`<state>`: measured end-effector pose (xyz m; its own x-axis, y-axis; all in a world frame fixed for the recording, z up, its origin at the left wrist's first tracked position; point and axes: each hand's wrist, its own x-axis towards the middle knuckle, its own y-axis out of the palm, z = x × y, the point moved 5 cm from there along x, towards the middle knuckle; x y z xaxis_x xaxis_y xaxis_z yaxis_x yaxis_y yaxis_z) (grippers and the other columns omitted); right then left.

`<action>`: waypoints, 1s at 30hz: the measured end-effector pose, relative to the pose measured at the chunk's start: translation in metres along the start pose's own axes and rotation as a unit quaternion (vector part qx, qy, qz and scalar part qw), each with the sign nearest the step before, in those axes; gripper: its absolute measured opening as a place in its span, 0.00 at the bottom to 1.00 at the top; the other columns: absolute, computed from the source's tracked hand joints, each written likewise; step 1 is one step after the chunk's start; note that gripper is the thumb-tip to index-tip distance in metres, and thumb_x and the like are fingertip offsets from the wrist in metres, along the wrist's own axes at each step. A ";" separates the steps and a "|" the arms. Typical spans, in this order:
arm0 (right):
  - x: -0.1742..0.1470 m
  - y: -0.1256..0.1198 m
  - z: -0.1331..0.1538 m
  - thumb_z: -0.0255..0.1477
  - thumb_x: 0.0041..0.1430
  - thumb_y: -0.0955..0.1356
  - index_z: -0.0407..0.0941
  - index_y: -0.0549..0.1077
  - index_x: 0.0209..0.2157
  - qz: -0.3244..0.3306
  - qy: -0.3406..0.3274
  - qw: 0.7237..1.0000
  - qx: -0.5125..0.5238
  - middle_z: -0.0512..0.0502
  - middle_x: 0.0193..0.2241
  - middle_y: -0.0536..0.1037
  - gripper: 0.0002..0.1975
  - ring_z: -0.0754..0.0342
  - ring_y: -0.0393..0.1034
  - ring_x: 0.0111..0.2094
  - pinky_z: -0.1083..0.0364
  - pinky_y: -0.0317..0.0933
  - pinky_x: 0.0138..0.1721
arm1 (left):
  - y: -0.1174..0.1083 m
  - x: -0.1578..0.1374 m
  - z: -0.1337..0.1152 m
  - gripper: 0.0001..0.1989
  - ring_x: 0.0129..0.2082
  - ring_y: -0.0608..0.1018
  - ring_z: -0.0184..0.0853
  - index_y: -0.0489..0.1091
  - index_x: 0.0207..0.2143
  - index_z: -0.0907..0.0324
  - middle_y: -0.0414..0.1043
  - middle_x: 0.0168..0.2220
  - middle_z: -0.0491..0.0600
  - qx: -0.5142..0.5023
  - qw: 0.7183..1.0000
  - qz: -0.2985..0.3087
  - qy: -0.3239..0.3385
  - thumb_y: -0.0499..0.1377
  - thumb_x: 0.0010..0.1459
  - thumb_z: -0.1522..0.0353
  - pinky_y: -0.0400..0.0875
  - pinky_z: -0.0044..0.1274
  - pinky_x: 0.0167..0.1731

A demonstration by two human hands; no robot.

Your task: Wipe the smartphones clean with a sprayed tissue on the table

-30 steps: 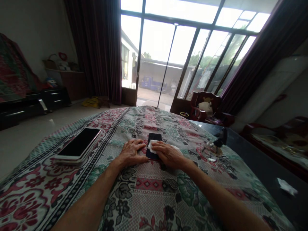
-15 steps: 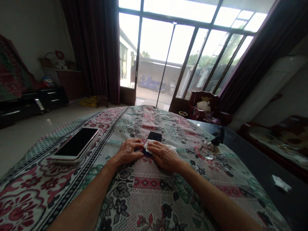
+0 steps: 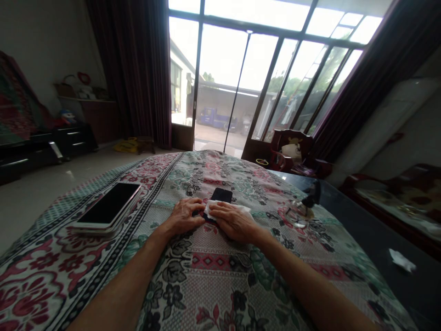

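A dark smartphone (image 3: 221,195) lies flat on the patterned tablecloth in front of me, its lower part covered by my hands and a white tissue (image 3: 244,209). With fingers laid flat together, my right hand (image 3: 234,222) presses the tissue against the phone. My left hand (image 3: 187,215) grips the phone's left edge, thumb near the lower corner and fingers curved above it. Further left rests a larger white-framed phone (image 3: 108,204) with a black screen, apparently stacked on something. To the right stands a clear spray bottle (image 3: 299,212) with a black head.
The floral tablecloth (image 3: 213,262) drapes over the table. On the dark tabletop (image 3: 375,230) at right lies a crumpled tissue (image 3: 402,261). A wooden armchair (image 3: 292,151) and glass doors (image 3: 237,92) are beyond. A black low cabinet (image 3: 74,140) stands at far left.
My right hand and the tissue have slid slightly left and down over the phone. My left hand stays at the phone's edge.
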<state>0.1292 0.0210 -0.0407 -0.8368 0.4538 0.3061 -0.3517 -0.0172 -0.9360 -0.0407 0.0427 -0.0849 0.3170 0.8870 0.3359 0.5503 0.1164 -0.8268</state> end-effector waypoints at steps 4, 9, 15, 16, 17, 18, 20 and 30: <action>-0.002 -0.001 0.002 0.26 0.68 0.58 0.47 0.74 0.48 0.035 -0.010 0.999 0.037 0.47 0.54 0.75 0.16 0.55 0.66 0.57 0.51 0.59 0.59 | 0.000 0.000 0.001 0.18 0.57 0.71 0.42 0.77 0.46 0.49 0.73 0.55 0.46 0.003 1.000 0.011 -0.013 0.63 0.51 0.63 0.61 0.33 0.60; -0.003 -0.002 -0.003 0.26 0.68 0.57 0.45 0.73 0.50 0.009 0.020 1.000 0.013 0.44 0.56 0.73 0.17 0.53 0.64 0.58 0.48 0.57 0.62 | 0.001 0.001 0.005 0.17 0.57 0.71 0.42 0.78 0.44 0.50 0.73 0.55 0.46 -0.008 1.000 0.001 -0.019 0.63 0.49 0.66 0.61 0.34 0.60; 0.001 0.002 0.017 0.27 0.68 0.58 0.45 0.70 0.54 0.010 0.008 1.000 0.001 0.45 0.57 0.72 0.17 0.53 0.61 0.60 0.48 0.53 0.64 | 0.002 0.004 0.008 0.16 0.55 0.73 0.41 0.79 0.42 0.52 0.75 0.54 0.47 -0.047 0.999 0.011 0.006 0.61 0.49 0.69 0.62 0.32 0.60; 0.001 0.001 0.021 0.27 0.69 0.58 0.45 0.71 0.54 0.014 0.001 1.000 0.007 0.45 0.57 0.72 0.17 0.53 0.61 0.60 0.48 0.53 0.63 | 0.003 0.004 0.008 0.17 0.55 0.73 0.41 0.79 0.43 0.52 0.74 0.54 0.48 -0.048 0.999 0.012 0.008 0.61 0.49 0.69 0.62 0.32 0.60; 0.001 0.001 0.024 0.27 0.69 0.58 0.45 0.71 0.52 0.021 -0.009 1.000 0.015 0.45 0.56 0.73 0.17 0.53 0.62 0.60 0.49 0.54 0.63 | 0.003 0.004 0.009 0.17 0.55 0.73 0.42 0.79 0.43 0.53 0.74 0.54 0.48 -0.045 0.999 0.011 0.007 0.61 0.49 0.69 0.62 0.32 0.60; 0.001 0.000 0.026 0.26 0.69 0.57 0.45 0.72 0.51 0.029 -0.020 0.999 0.023 0.46 0.56 0.73 0.16 0.54 0.62 0.60 0.50 0.55 0.62 | 0.003 0.004 0.010 0.18 0.56 0.72 0.42 0.79 0.43 0.54 0.73 0.55 0.49 -0.040 0.999 0.009 0.003 0.61 0.49 0.69 0.62 0.33 0.60; 0.000 -0.001 0.027 0.26 0.68 0.58 0.44 0.74 0.48 0.038 -0.035 0.998 0.037 0.46 0.54 0.75 0.16 0.54 0.64 0.58 0.50 0.57 0.61 | 0.003 0.003 0.011 0.18 0.57 0.71 0.44 0.79 0.44 0.55 0.73 0.56 0.51 -0.028 1.000 0.006 -0.006 0.61 0.48 0.69 0.62 0.33 0.60; -0.008 0.005 -0.037 0.27 0.68 0.57 0.48 0.72 0.52 -0.022 0.091 0.996 0.011 0.45 0.58 0.71 0.17 0.52 0.60 0.62 0.44 0.56 0.63 | 0.001 0.003 0.005 0.15 0.56 0.73 0.40 0.79 0.43 0.51 0.74 0.55 0.47 -0.024 1.000 0.012 0.001 0.62 0.51 0.66 0.61 0.32 0.60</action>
<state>0.1497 0.0503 -0.0540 -0.7311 0.6090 0.3077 -0.3973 -0.0132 -0.9176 -0.0431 0.0480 -0.0869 0.3326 0.8883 0.3166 0.5790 0.0726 -0.8121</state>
